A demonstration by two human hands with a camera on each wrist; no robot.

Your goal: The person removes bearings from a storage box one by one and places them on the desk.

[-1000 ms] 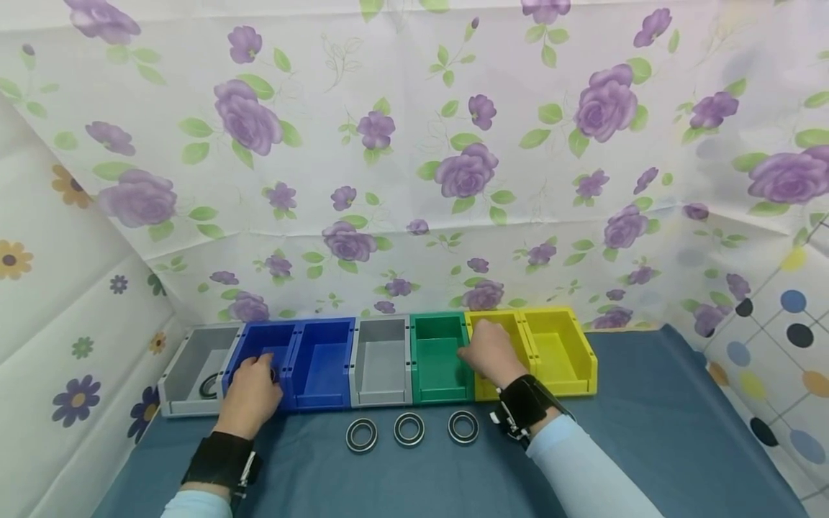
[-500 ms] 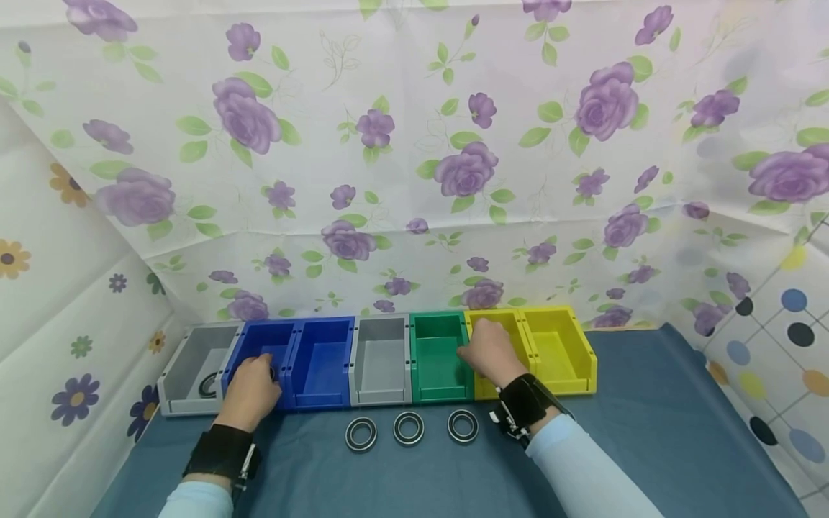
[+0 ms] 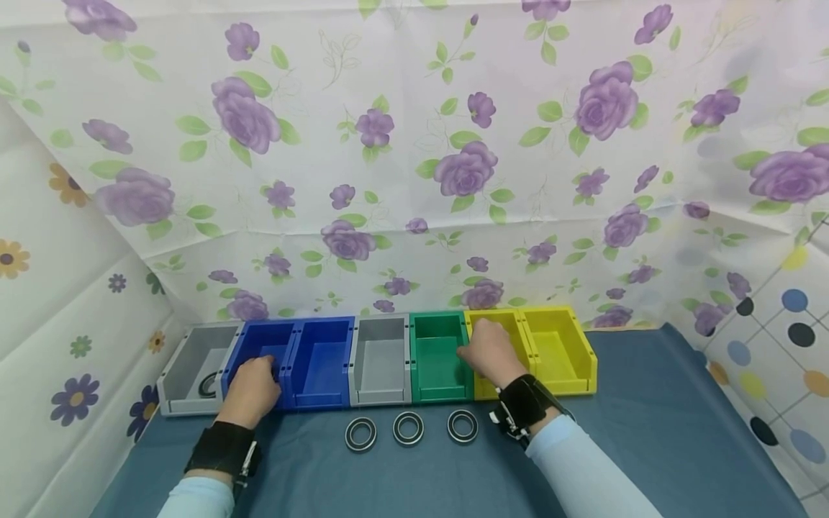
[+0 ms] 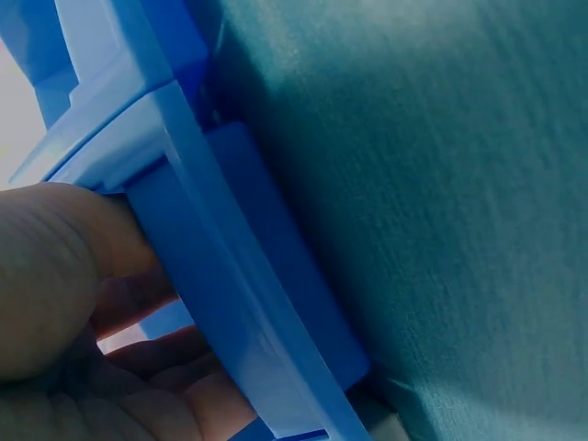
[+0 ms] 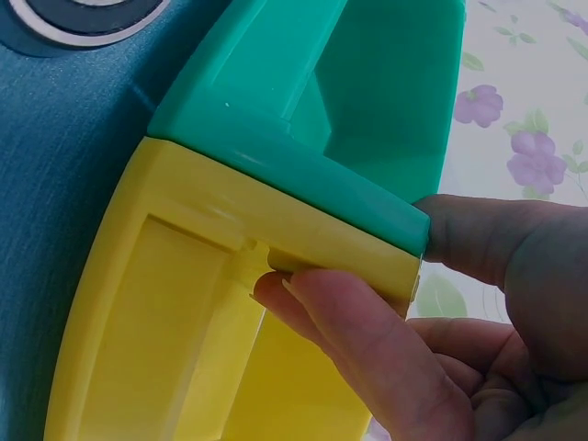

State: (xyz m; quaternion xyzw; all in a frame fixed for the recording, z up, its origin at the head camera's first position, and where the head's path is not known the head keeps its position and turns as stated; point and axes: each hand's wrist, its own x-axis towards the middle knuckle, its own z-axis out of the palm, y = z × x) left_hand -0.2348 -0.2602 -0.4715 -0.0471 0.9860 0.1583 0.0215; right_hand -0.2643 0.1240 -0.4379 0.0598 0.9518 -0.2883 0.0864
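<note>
In the head view my left hand point(image 3: 249, 392) reaches over the front of a blue bin point(image 3: 268, 334). Its fingers go down inside, and the left wrist view shows thumb and fingers bent behind the blue front wall point(image 4: 230, 294); whatever lies between the fingertips is hidden. My right hand point(image 3: 492, 352) pinches the adjoining side walls of the green bin point(image 3: 440, 352) and the left yellow bin point(image 3: 484, 389). The right wrist view has the thumb point(image 5: 478, 230) on the green side and fingers point(image 5: 367, 340) inside the yellow one.
Three ball bearings lie on the blue cloth before the bins: left bearing point(image 3: 349, 434), middle bearing point(image 3: 397, 429), right bearing point(image 3: 451, 427). Another bearing point(image 3: 204, 386) sits in the far-left grey bin point(image 3: 191, 409). A floral sheet point(image 3: 388, 180) hangs behind the row.
The left hand has shifted slightly inside the blue bin; a dark bit seen beside its fingertips earlier is now less visible. The right hand has stayed in place.
</note>
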